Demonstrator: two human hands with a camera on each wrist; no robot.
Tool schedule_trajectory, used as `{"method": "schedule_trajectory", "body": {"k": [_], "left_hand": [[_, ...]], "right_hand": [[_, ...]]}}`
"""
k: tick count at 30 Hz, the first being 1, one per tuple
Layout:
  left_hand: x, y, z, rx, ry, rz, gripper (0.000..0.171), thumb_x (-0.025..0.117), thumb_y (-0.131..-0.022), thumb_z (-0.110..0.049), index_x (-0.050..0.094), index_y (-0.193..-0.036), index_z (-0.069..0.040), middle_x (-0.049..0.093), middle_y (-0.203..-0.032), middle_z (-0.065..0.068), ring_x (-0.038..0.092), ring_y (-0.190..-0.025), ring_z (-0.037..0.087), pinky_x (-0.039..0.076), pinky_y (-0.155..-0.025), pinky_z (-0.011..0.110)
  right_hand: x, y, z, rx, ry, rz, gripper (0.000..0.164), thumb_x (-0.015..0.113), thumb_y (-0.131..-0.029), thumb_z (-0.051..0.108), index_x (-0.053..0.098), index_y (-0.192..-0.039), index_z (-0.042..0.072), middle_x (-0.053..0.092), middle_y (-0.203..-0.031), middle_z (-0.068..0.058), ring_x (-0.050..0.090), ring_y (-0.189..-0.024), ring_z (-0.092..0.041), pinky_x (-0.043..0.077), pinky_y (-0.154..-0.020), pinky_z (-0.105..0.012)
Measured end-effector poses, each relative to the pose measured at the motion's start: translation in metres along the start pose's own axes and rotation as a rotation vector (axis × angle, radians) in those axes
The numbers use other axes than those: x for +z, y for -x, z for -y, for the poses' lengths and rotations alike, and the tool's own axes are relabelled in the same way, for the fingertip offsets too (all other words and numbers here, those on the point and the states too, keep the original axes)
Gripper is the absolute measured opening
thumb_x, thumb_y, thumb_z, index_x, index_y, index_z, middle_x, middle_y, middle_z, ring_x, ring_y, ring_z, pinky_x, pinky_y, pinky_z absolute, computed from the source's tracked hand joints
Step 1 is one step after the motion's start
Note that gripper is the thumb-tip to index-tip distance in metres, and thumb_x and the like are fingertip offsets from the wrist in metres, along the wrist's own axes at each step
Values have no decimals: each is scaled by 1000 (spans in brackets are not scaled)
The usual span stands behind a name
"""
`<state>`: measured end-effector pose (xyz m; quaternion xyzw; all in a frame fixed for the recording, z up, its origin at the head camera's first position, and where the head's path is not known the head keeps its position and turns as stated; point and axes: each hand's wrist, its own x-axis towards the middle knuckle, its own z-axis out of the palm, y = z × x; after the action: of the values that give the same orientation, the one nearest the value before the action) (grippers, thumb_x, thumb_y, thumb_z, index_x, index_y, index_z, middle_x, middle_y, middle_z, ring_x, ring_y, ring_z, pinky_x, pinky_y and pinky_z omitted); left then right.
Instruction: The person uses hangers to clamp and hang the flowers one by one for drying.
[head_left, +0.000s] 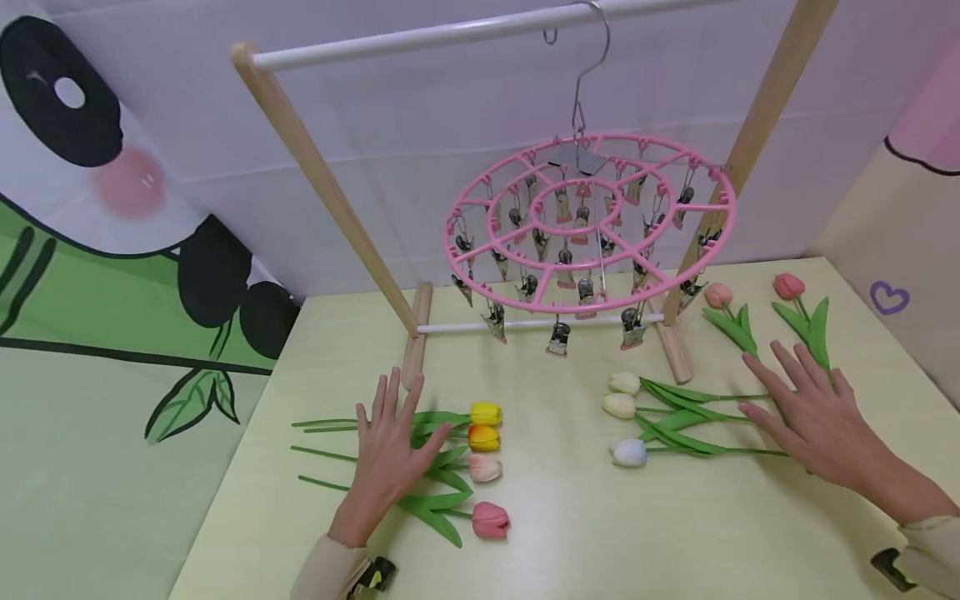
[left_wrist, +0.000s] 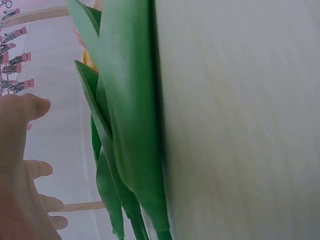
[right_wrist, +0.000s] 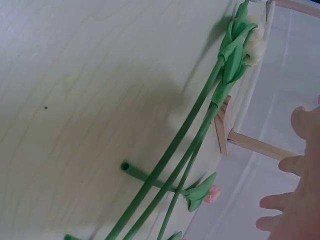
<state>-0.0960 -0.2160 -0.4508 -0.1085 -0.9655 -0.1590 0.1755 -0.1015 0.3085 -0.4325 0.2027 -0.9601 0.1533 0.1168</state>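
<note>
With fingers spread, my left hand (head_left: pixel 393 458) is over the stems of several artificial tulips: a yellow one (head_left: pixel 486 414), an orange-yellow one (head_left: pixel 483 437), a pale pink one (head_left: pixel 484 468) and a darker pink one (head_left: pixel 491 520). The left wrist view shows that hand apart from the green leaves (left_wrist: pixel 130 100), holding nothing. My right hand (head_left: pixel 813 421), also spread and holding nothing, hovers by the stem ends of two cream tulips (head_left: pixel 619 406) and a bluish-white tulip (head_left: pixel 629 453). Beyond it lie a salmon tulip (head_left: pixel 718 295) and a coral tulip (head_left: pixel 789 286).
A pink round drying hanger (head_left: pixel 588 307) with several metal clips (head_left: pixel 558 337) hangs from the white rod (head_left: pixel 450 35) of a wooden stand (head_left: pixel 330 187). The stand is at the back of the pale wood table (head_left: pixel 562 542), before a printed cloth (head_left: pixel 375 133).
</note>
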Motion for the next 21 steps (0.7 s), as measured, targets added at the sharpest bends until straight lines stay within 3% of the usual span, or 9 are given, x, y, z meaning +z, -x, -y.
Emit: {"method": "schedule_trajectory", "body": {"k": [4, 9, 14, 18, 21], "left_hand": [[0, 1, -2, 0, 11, -2, 77, 63, -83, -48, 36, -146, -14, 21, -153, 18, 18, -139, 40, 16, -100, 75], [0, 0, -7, 9, 64, 8, 77, 65, -83, -44, 34, -147, -16, 23, -152, 19, 20, -138, 41, 20, -102, 71], [-3, -1, -12, 18, 152, -2, 75, 69, -82, -39, 37, -145, -15, 27, -150, 19, 27, -136, 39, 30, -100, 66], [-7, -1, -18, -25, 259, 21, 72, 69, -83, -38, 37, -145, -19, 28, -151, 15, 31, -134, 35, 40, -94, 64], [-9, -1, -23, -60, 350, 35, 69, 70, -84, -36, 39, -144, -20, 29, -151, 11, 32, -135, 33, 40, -94, 63]], "right_hand": [[-4, -3, 0, -12, -2, -39, 62, 58, -93, 35, 34, -145, 9, 31, -142, -31, 16, -137, -47, 18, -92, -77], [-11, -7, 1, -35, 10, -97, 54, 68, -86, 31, 48, -128, 3, 44, -126, -29, 41, -112, -52, 33, -76, -72], [-14, -9, 0, -60, 16, -117, 47, 73, -81, 23, 53, -119, 3, 50, -117, -24, 48, -99, -49, 38, -69, -68], [-14, -10, -2, -69, 19, -108, 42, 76, -77, 18, 57, -112, 3, 53, -111, -22, 52, -93, -45, 42, -67, -64], [-12, -11, -6, -70, 29, -90, 39, 78, -74, 12, 59, -107, 2, 56, -105, -22, 54, -88, -43, 45, -64, -59]]}}
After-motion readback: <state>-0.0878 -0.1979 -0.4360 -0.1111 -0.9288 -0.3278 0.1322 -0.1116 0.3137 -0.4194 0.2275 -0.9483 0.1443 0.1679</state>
